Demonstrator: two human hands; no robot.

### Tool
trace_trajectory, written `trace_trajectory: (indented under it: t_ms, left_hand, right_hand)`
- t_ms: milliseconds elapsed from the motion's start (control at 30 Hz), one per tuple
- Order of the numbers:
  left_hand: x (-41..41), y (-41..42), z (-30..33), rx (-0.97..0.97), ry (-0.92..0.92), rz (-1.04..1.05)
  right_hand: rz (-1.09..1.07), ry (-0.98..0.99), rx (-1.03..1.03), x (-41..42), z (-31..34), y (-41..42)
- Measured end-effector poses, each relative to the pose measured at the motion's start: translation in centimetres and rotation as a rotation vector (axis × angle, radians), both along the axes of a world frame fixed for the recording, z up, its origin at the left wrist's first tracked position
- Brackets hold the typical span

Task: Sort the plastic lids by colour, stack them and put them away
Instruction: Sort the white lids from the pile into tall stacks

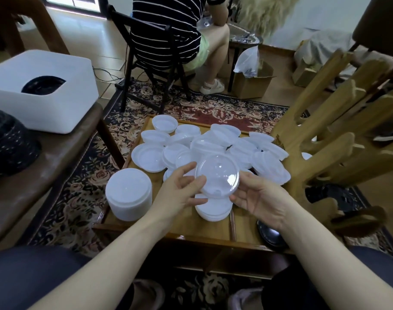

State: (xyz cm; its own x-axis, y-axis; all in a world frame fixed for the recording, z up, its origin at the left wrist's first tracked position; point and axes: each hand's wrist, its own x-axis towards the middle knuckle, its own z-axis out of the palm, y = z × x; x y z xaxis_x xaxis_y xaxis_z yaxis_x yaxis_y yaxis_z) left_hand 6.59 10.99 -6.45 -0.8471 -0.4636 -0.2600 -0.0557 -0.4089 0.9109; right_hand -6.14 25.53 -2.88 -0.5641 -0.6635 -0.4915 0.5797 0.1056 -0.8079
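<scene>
A clear plastic lid (217, 175) is held tilted above the low wooden table (179, 222). My left hand (179, 193) pinches its left rim between thumb and fingers. My right hand (260, 198) holds its right rim from below. Directly beneath sits a short stack of white lids (213, 209). A tall stack of white lids (129, 194) stands at the table's front left. Several loose white and clear lids (213, 144) lie heaped across the back of the table. A black lid (270, 234) lies at the front right, partly hidden by my right forearm.
A white box (41, 86) and a black bowl (10, 142) rest on a brown bench to the left. A wooden rack (338, 139) crowds the table's right side. A person sits on a black chair (150, 63) behind the table. A cardboard box (251, 83) is on the floor.
</scene>
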Motion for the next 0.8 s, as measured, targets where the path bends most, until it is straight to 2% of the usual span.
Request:
trace_trajectory:
  t_ms: [133, 333, 467, 533, 600, 700, 733, 800]
  left_hand:
    - [0.4, -0.6, -0.1, 0.106, 0.012, -0.031]
    - [0.3, -0.3, -1.1, 0.141, 0.036, -0.122]
    - [0.1, -0.3, -1.2, 0.195, 0.029, -0.015]
    - [-0.1, -0.4, -1.2, 0.211, 0.023, 0.033]
    - [-0.3, -0.4, -1.3, 0.206, 0.013, 0.089]
    - [-0.3, -0.9, -1.4, 0.185, -0.017, 0.187]
    - [-0.2, -1.1, -1.4, 0.179, -0.027, 0.207]
    - [-0.2, -1.4, -1.4, 0.192, -0.038, 0.241]
  right_hand:
    - [0.059, 0.027, 0.067, 0.1, -0.3, 0.2]
    - [0.012, -0.11, -0.101, 1.3, -0.9, -0.3]
    - [0.041, -0.134, -0.214, 2.2, -1.4, -0.4]
    - [0.063, -0.069, -0.195, 2.0, -1.3, -0.4]
    - [0.11, 0.191, -0.02, 1.6, -1.4, -0.3]
    - [0.273, 0.984, 0.446, 0.8, -2.8, 0.6]
    - [0.367, 1.195, 0.552, 0.7, -3.5, 0.9]
    - [0.521, 1.413, 0.65, 1.2, -4.9, 1.4]
